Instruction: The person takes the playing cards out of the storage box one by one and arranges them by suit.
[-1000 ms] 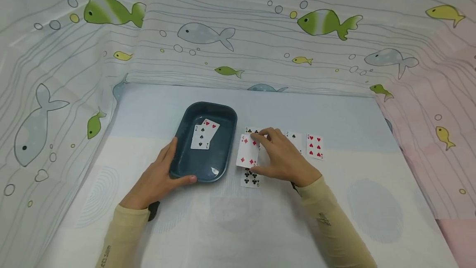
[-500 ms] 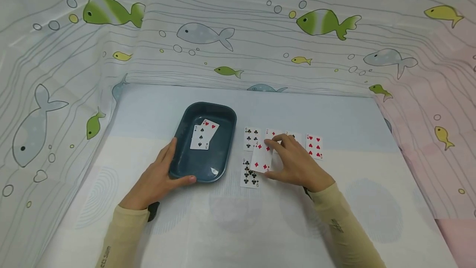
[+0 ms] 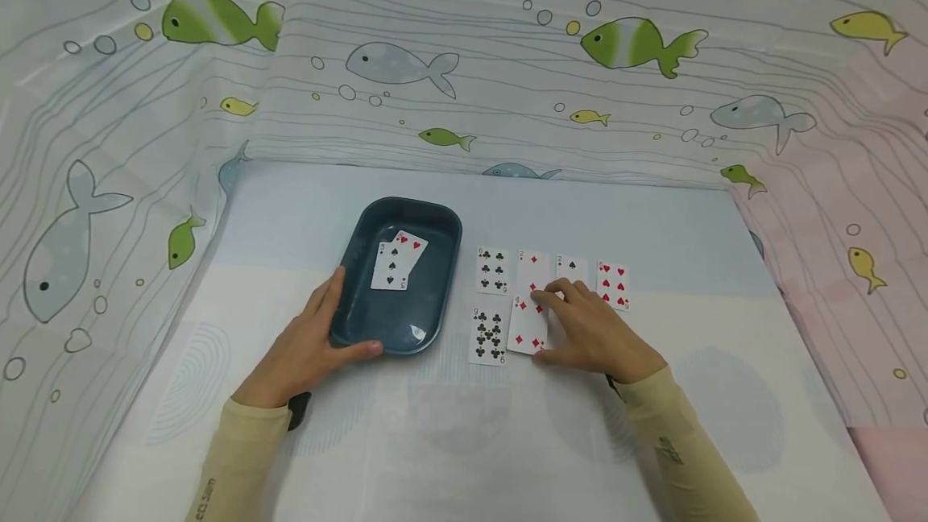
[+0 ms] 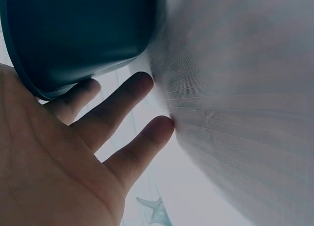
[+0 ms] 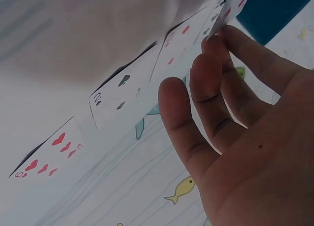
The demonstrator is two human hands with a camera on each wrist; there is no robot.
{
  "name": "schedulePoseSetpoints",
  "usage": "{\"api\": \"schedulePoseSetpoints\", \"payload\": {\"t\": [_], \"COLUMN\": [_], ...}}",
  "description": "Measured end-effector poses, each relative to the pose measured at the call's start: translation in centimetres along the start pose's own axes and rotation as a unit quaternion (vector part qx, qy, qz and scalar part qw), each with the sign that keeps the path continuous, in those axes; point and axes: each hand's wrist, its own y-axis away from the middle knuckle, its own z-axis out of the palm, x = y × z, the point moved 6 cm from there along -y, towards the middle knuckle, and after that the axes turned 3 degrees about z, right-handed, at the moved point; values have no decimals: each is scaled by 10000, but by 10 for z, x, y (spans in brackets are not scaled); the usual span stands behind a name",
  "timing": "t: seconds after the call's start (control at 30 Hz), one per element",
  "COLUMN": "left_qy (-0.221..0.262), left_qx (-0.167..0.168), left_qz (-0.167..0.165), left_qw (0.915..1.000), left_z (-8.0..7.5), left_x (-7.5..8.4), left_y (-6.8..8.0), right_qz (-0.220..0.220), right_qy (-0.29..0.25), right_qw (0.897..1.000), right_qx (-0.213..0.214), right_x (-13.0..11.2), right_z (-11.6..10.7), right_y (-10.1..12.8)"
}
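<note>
My right hand (image 3: 598, 333) holds a playing card, the four of diamonds (image 3: 525, 329), by its top and bottom edges between thumb and fingers. The card lies low over the table, right of the nine of clubs (image 3: 489, 338) and just below the two of diamonds (image 3: 532, 264). In the right wrist view that held card (image 5: 234, 9) stands tilted at the fingertips. At the near left corner of a dark blue tray (image 3: 387, 325), my left hand (image 3: 304, 353) rests with its thumb on the rim. Its other fingers reach along the outer wall (image 4: 98, 35), spread and fairly straight.
Inside the tray lie a spade card (image 3: 391, 268) and, partly under it, a heart card (image 3: 416, 243). The six of clubs (image 3: 492, 271), two of spades (image 3: 572, 266) and six of hearts (image 3: 614, 286) form a row with the two of diamonds. A fish-patterned cloth (image 3: 507, 63) rises behind.
My right hand has carried the four of diamonds rightward and toward me, off the clubs cards and down beside the nine of clubs. The left hand and tray have stayed put.
</note>
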Motion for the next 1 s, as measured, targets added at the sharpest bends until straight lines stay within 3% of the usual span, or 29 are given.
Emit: {"api": "schedulePoseSetpoints", "payload": {"t": [0.5, 1.0], "left_qy": [-39, -10], "left_qx": [-24, -23], "left_qz": [-23, -26], "left_qw": [10000, 10000], "left_z": [0, 0], "left_x": [1, 1], "left_y": [-1, 0], "right_qz": [73, 34], "right_qy": [96, 55], "right_qw": [9996, 9999], "right_qx": [-244, -137], "right_x": [7, 7], "right_z": [14, 18], "right_y": [8, 11]}}
